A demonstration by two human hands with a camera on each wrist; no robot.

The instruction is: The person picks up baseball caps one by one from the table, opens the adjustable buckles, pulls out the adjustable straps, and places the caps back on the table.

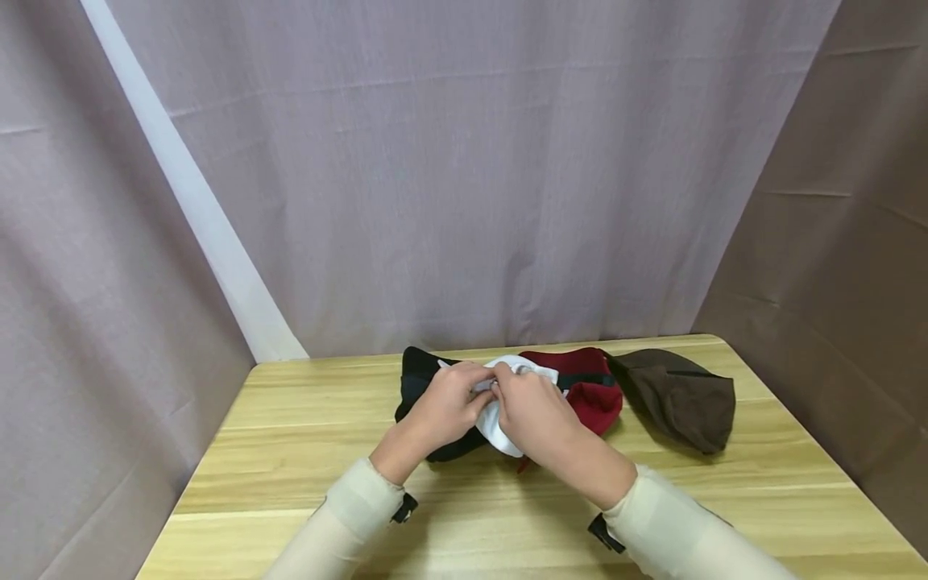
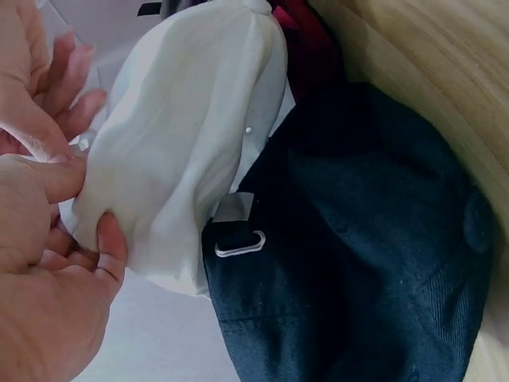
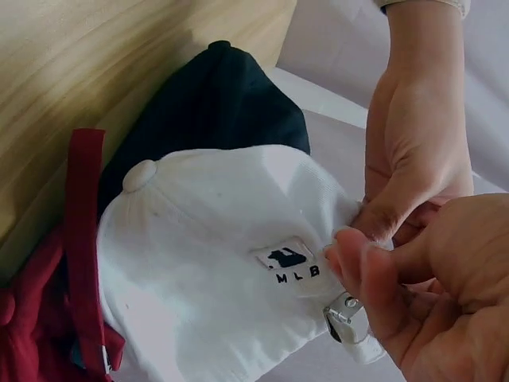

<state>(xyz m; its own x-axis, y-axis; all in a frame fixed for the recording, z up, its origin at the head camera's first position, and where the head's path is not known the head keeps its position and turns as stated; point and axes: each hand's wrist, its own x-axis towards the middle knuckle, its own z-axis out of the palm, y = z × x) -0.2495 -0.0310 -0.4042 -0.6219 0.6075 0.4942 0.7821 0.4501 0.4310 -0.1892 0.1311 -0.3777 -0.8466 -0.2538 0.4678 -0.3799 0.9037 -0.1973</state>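
Note:
A white baseball cap [image 3: 199, 270] hangs between both hands, its small MLB patch [image 3: 285, 256] facing the right wrist camera. In the left wrist view my left hand [image 2: 56, 286] pinches the cap's lower edge between thumb and fingers. My right hand [image 3: 445, 294] grips the same edge beside it, close to the strap's metal buckle [image 3: 343, 309]. The two hands meet, and their fingertips partly hide the strap. Just left of the white cap lies a black cap [image 1: 415, 383] with its own metal strap buckle [image 2: 241, 245]. A red cap [image 1: 596, 407] lies to the right.
Farther right, a brown cap [image 1: 681, 399] rests near the right edge of the wooden table [image 1: 304, 451]. Grey curtains [image 1: 449, 185] stand behind the table's back edge, with a brown curtain [image 1: 834, 306] along the right side.

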